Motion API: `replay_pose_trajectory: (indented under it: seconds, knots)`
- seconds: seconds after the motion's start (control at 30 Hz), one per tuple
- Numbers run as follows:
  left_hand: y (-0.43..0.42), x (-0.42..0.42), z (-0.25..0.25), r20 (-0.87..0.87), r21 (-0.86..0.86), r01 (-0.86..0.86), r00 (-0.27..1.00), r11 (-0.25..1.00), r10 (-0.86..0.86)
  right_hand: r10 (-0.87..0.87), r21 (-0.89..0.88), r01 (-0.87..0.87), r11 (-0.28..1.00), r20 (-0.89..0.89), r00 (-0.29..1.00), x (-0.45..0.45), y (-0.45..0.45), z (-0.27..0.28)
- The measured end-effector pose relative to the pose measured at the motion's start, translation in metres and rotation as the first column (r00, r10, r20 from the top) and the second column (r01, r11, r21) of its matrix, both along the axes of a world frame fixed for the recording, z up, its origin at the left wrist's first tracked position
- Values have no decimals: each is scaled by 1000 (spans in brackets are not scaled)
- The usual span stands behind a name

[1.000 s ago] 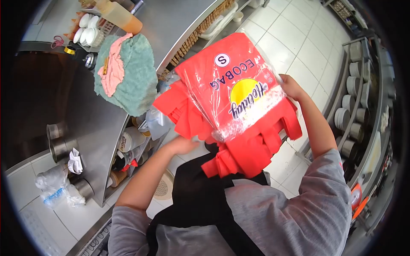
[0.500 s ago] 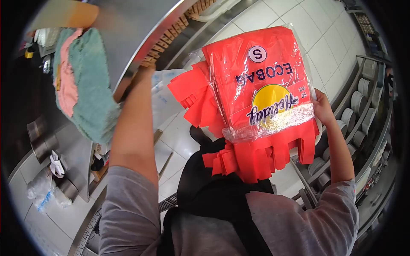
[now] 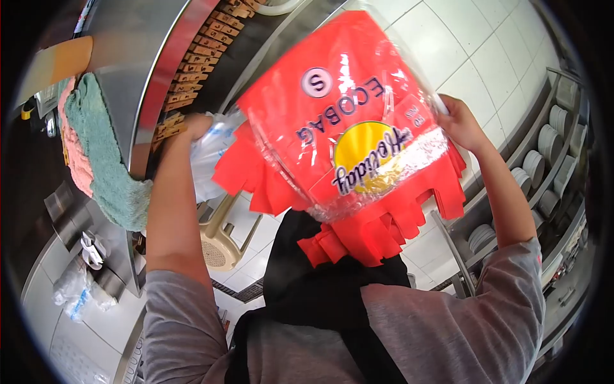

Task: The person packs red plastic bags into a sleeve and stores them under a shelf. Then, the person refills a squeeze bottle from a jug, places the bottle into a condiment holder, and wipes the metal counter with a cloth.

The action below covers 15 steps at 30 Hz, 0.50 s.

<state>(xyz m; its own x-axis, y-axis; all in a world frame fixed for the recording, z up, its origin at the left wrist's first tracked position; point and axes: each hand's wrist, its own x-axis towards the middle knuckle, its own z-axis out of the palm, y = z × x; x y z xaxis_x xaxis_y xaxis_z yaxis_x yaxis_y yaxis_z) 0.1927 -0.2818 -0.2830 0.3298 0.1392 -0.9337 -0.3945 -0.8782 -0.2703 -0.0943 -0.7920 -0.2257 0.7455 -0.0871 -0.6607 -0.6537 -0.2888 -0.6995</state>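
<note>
A clear-wrapped pack of red eco bags (image 3: 358, 96), printed "Holiday ECOBAG" and "S", is held tilted in front of my body, its lettering upside down to me. Red handles stick out below the wrapper and at its left side. My right hand (image 3: 462, 123) is closed on the pack's right edge. Beside the steel counter's edge, my left hand (image 3: 197, 127) is closed at a clear plastic bag (image 3: 214, 150) with blue print, which hangs between it and the pack. Its fingertips are partly hidden. Wooden clothespins (image 3: 195, 70) line the counter edge close to that hand.
A green and pink towel (image 3: 96, 141) hangs at the steel counter (image 3: 137, 57) on the left. Below stands a beige plastic stool (image 3: 220, 246) on white floor tiles (image 3: 464, 45). Racks of stacked plates (image 3: 547, 150) run along the right.
The pack has shifted left and tilted further. My right hand has moved left and up with it. My left hand is lower and further left, and the clear bag has come along.
</note>
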Motion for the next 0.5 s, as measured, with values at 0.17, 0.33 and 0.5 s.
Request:
replay_pose_trajectory:
  seconds: [0.17, 0.33, 0.5]
  knots:
    - [17, -50, 15, 41, -36, 272, 962, 962, -271, 167, 137, -178, 975, 84, 982, 86, 40, -13]
    - [71, -116, 2, 270, 234, 926, 231, 296, -935, 350, 177, -369, 912, 130, 928, 139, 53, -17]
    - [89, -160, 11, -642, 517, -41, -679, -855, -356, 324, 175, -345, 922, 138, 936, 163, 68, -12]
